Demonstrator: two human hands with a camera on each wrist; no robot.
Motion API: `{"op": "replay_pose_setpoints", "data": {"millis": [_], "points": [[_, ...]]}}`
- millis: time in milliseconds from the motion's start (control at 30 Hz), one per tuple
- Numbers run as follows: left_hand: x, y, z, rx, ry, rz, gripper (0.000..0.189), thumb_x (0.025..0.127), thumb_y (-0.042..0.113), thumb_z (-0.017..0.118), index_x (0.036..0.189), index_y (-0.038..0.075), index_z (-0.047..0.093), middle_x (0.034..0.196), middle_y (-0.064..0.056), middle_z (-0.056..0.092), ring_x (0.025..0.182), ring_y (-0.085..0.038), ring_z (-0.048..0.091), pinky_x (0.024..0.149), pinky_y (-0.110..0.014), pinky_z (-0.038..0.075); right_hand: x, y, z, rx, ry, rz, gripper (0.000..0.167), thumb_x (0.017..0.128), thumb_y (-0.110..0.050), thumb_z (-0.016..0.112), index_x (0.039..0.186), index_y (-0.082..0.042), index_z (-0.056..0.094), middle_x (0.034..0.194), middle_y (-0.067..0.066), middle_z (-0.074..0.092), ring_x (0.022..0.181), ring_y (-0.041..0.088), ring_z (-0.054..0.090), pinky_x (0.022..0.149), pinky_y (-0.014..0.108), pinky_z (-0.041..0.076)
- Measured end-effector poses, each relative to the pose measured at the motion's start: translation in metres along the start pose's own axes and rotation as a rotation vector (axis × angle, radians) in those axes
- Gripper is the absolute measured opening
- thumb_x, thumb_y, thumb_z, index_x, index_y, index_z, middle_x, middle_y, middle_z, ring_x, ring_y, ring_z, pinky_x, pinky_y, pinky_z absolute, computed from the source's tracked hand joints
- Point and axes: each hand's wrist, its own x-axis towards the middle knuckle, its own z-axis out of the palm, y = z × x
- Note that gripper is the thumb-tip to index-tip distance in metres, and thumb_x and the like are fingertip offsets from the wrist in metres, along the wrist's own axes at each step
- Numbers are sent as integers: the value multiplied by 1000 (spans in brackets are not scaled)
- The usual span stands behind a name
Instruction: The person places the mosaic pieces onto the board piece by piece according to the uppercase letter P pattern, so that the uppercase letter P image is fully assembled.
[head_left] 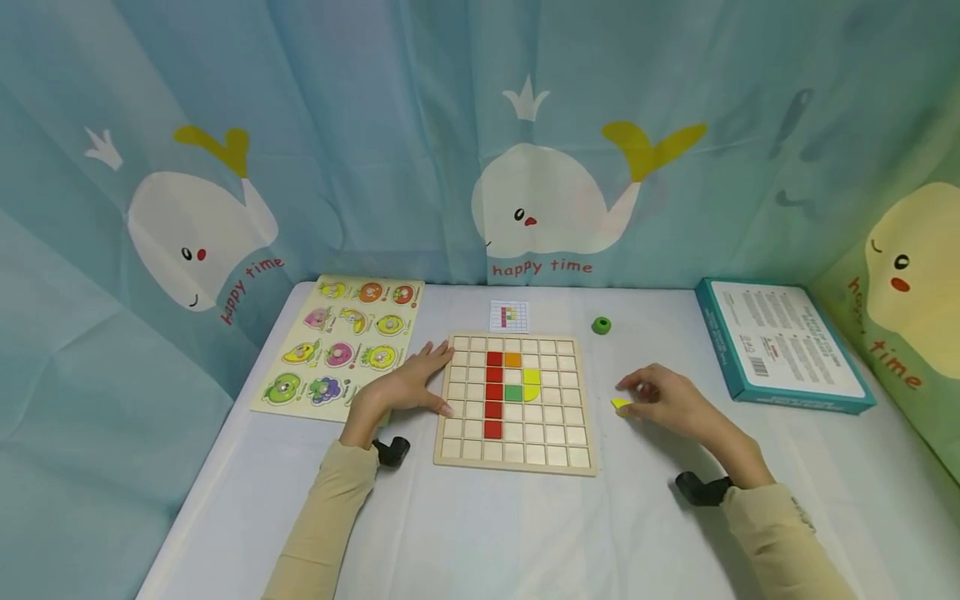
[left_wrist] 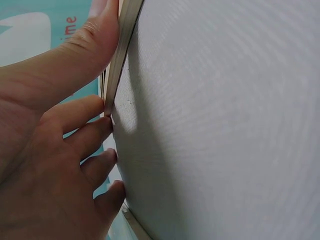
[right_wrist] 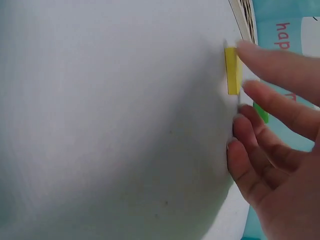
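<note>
My left hand (head_left: pixel 408 383) spreads along the left rim of a square wooden grid board (head_left: pixel 515 468), fingertips and thumb touching its edge. Several red squares (head_left: pixel 493 392) form a column on the board. Beside them sit an orange square (head_left: pixel 512 360), a green square (head_left: pixel 513 392), a yellow square (head_left: pixel 531 377) and a yellow rounded tile (head_left: pixel 530 392). To the right of the board, my right hand (head_left: pixel 663 402) is low over the table with its thumb at a small yellow tile (right_wrist: pixel 231 71). The index fingertip stands apart from the thumb in the head view.
A small pattern card (head_left: pixel 509 317) lies behind the board. A green bead-like piece (head_left: pixel 602 325) is at the back right. The fruit puzzle board (head_left: pixel 273 354) lies left, and a teal box (head_left: pixel 787 346) right. A whale-print curtain (head_left: pixel 390 167) hangs behind the table.
</note>
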Motion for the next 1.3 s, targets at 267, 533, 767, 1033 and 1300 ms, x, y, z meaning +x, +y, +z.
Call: {"op": "replay_pose_setpoints", "data": {"millis": [267,533,767,1033,1300], "points": [[0,1,-1,3,-2,1,107,83,25,86,164,5,20,174,-11,7,160,-35,-3,130,-55,4,1,-2,0,31,-45,5,18,81,-6,84,94,-5,71,95,6,66,84,19,54,70,26,48],[3,-3,1,18,-5,3,107,84,26,86,165,6,20,174,-10,6,161,-34,-3,130,-54,4,6,-7,4,66,-70,45,10,87,-6,79,92,-9,71,89,2,69,82,18,58,70,25,51],[1,-1,-1,2,-9,-3,106,84,26,86,165,7,19,174,-8,5,161,-33,-4,130,-53,3,17,-16,5,86,-45,18,9,92,-6,74,101,-7,75,98,7,73,91,22,66,81,36,59],[3,-1,-3,1,4,5,106,84,26,86,165,7,19,174,-8,5,161,-34,-3,130,-54,3,36,-30,7,97,4,1,17,94,-8,73,109,-6,78,111,13,76,100,28,68,86,42,60],[1,-1,-1,-4,-6,5,106,84,26,86,165,6,20,174,-9,6,161,-34,-3,130,-53,3,53,-43,21,125,23,21,14,93,-9,74,107,-7,78,106,11,75,94,25,66,84,38,58]]}}
